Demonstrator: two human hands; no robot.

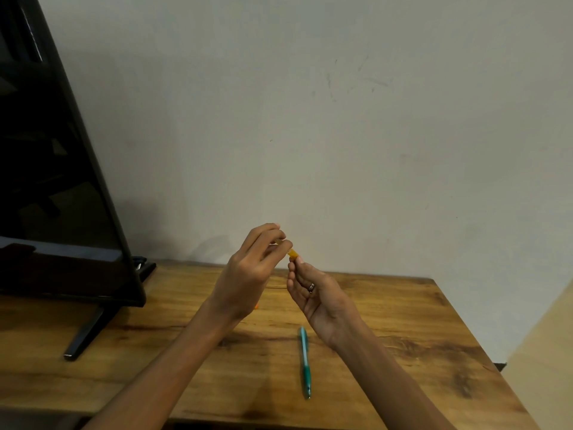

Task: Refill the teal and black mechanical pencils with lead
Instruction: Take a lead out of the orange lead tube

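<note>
A wooden worktop (403, 321) with a dark-streaked brown grain is seen from above, set against a plain, scuffed pale wall (310, 119). Two bare forearms are raised above it. A small yellow-orange lead tube (292, 253), slim and translucent, is held between both hands. The left hand (248, 274) is curled, its fingertips pinching the tube's upper end. The right hand (313, 293), palm turned inward and wearing a ring (311, 287), pinches the lower end between thumb and fingers. The teal mechanical pencil (305, 361), a slender glossy barrel, lies flat on the worktop just below the right wrist, tip pointing toward the near edge. A glossy black monitor (55, 181) on an angled flat foot stands at the left.
</note>
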